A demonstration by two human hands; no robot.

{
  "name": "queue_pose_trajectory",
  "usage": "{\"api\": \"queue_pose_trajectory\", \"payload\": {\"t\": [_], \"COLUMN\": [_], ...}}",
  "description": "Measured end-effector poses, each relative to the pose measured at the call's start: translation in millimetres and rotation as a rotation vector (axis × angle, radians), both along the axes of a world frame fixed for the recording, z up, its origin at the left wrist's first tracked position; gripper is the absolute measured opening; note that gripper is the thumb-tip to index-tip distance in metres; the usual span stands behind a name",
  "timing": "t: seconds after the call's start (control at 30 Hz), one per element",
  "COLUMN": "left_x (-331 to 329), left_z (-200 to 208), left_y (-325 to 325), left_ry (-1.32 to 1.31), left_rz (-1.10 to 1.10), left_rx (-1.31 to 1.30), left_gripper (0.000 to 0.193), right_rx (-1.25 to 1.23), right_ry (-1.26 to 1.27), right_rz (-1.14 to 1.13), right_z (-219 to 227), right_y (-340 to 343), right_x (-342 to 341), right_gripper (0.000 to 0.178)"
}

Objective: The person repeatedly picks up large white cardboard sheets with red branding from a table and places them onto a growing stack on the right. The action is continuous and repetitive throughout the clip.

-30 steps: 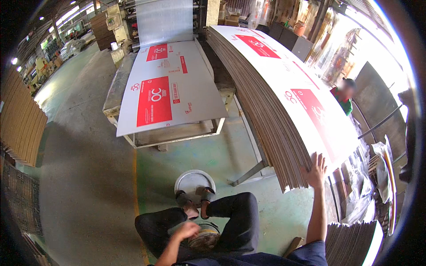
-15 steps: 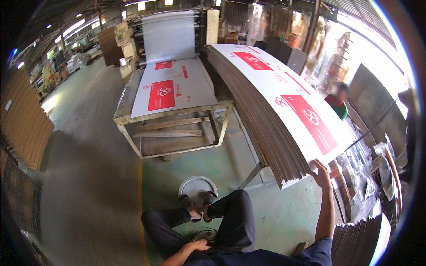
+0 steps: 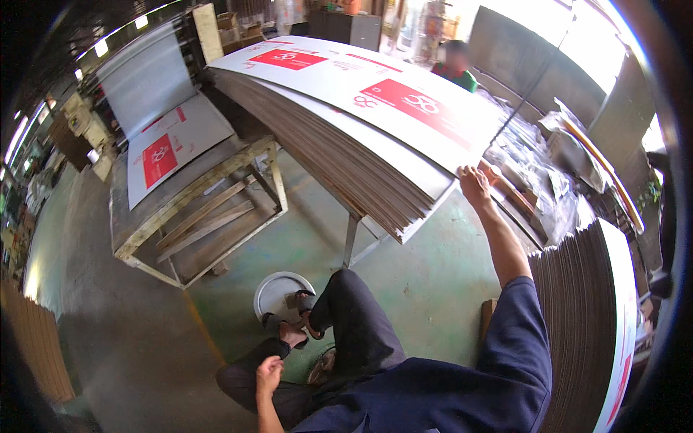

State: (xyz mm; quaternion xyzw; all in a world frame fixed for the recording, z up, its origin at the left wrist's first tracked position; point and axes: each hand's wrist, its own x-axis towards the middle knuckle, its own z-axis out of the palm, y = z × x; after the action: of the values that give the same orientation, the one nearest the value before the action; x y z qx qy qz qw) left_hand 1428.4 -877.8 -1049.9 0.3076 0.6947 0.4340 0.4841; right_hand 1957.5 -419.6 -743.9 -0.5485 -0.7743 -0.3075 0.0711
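My right hand grips the near corner of the top printed cardboard sheet, white with red panels. That sheet sits askew on a tall stack of cardboard sheets, and a strip of the white sheet beneath shows along its left side. Over my thigh, my left hand is raised with its fingers curled in, and nothing shows in it. Another white and red sheet lies on the metal table at the left, under the machine's white sheet-like front.
A second stack of cardboard sheets stands close at my right. Plastic-wrapped material lies beyond the main stack, near a person in green. A round grey disc is on the floor by my feet. Brown boards stand far left.
My view has turned right. The top sheet has shifted sideways on the stack, with my right hand at its corner. My left hand has risen from my lap.
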Motion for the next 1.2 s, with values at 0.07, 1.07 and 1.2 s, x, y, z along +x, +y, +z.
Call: {"api": "queue_pose_trajectory", "payload": {"t": [0.07,1.07,1.2], "left_x": [-5.2,-80.1,-35.7], "left_z": [29.3,-26.5,-24.5], "left_y": [15.2,-195.3,-236.7], "left_ry": [0.08,-0.29,-0.23], "left_rz": [0.064,1.707,1.936], "left_rx": [0.078,0.885,0.729], "left_gripper": [0.02,0.039,0.043], "right_rx": [0.036,-0.732,-0.841], "right_ry": [-0.037,0.764,0.697], "right_rz": [-0.121,-0.091,-0.119], "right_z": [22.1,-111.0,-139.5], "right_y": [-20.3,-226.8,-242.6], "right_x": [-29.3,-226.6,-207.0], "right_gripper": [0.004,0.072,0.072]}}
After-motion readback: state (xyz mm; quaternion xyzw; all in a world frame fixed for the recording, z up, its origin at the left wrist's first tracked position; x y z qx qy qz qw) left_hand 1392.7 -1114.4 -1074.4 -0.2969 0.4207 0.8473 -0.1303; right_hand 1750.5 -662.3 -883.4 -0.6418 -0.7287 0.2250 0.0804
